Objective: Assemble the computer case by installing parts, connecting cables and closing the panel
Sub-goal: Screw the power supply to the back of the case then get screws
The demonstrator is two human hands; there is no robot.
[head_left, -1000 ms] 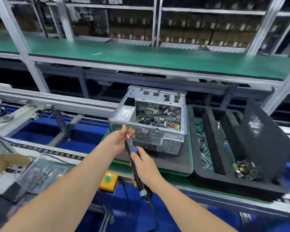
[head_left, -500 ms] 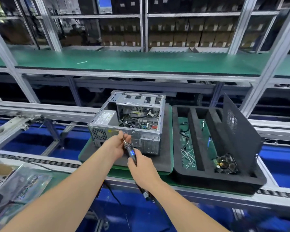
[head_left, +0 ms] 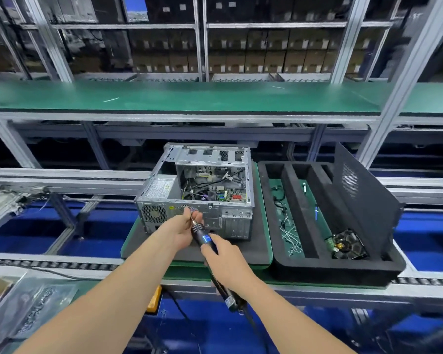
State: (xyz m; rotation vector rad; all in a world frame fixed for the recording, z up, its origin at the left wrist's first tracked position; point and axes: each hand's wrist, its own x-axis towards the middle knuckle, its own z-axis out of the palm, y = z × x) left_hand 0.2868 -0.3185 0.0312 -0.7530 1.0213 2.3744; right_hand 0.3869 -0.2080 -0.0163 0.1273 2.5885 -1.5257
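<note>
CHANGE: you've brought the electric screwdriver (head_left: 202,235) up to the computer case (head_left: 197,190) rear face | GRIP: right hand (head_left: 225,261) clenched round its body; left hand (head_left: 182,229) pinching the bit (head_left: 193,221) | CASE: top open; side panel (head_left: 363,200) parked right of it | MEANING: probably a rear screw next; closing not yet started

You can reach into the case (head_left: 235,221) from above, where it lies open, though cables (head_left: 202,190) crowd the inside. Your left hand (head_left: 180,232) and right hand (head_left: 225,261), both gripping the screwdriver (head_left: 202,233), block its near face. The tray (head_left: 317,267) sits just right of it, the panel (head_left: 366,200) standing tilted along the tray's right side.
</note>
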